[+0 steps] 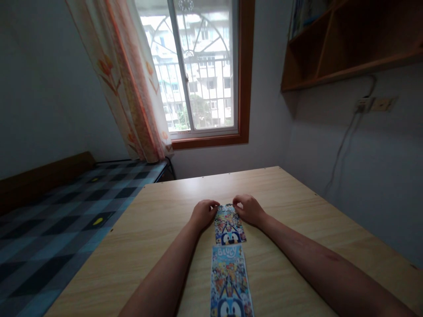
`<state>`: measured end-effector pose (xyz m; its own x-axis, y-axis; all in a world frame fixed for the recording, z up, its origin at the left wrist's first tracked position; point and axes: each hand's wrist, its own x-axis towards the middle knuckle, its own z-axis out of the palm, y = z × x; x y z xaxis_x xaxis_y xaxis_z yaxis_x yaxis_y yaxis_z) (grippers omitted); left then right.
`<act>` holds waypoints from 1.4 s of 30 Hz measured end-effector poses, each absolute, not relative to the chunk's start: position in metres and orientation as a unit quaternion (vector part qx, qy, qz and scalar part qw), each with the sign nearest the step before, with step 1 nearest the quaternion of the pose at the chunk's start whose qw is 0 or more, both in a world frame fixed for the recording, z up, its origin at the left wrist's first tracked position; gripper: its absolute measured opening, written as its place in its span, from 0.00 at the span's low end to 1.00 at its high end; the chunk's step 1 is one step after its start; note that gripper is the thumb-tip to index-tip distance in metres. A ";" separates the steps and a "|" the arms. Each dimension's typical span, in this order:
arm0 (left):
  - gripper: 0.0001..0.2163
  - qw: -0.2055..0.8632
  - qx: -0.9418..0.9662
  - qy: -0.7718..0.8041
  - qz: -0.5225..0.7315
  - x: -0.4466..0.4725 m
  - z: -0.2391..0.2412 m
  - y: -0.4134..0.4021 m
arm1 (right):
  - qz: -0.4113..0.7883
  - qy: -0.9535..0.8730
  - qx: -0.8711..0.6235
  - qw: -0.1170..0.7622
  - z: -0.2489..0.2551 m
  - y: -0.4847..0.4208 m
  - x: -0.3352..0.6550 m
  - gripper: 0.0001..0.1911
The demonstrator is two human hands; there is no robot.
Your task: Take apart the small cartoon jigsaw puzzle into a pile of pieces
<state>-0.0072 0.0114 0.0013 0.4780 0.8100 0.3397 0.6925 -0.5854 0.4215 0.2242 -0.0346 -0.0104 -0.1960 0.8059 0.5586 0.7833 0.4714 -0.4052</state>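
A small colourful jigsaw puzzle [230,224] with a blue cartoon dog's face lies flat on the wooden table; its top edge looks uneven. At its upper left corner is my left hand [204,214], fingers curled and closed on the edge. My right hand [250,210] pinches the upper right corner, thumb and fingertips together. Whether a loose piece sits under either set of fingertips is too small to make out. Just below the puzzle, nearer to me, lies a printed picture sheet [230,277] with the title "Bluey" and the same design; the frame cuts off its lower end.
The light wooden table [148,246] fills the lower middle. On the left is a bed with a checked cover [66,224]. Ahead are a curtain [128,79] and a window [205,79]. A wooden shelf [330,48] and a socket with a cable [363,105] are at right.
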 end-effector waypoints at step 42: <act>0.07 0.136 0.823 0.460 0.303 -0.005 0.005 0.009 | 0.004 -0.866 -0.407 0.291 -0.002 -0.048 0.216 0.17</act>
<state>-0.0049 0.0091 0.0049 0.3921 0.8406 0.3737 0.6754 -0.5388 0.5035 0.2156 -0.0483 -0.0023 -0.5004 0.7066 0.5003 0.7022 0.6693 -0.2428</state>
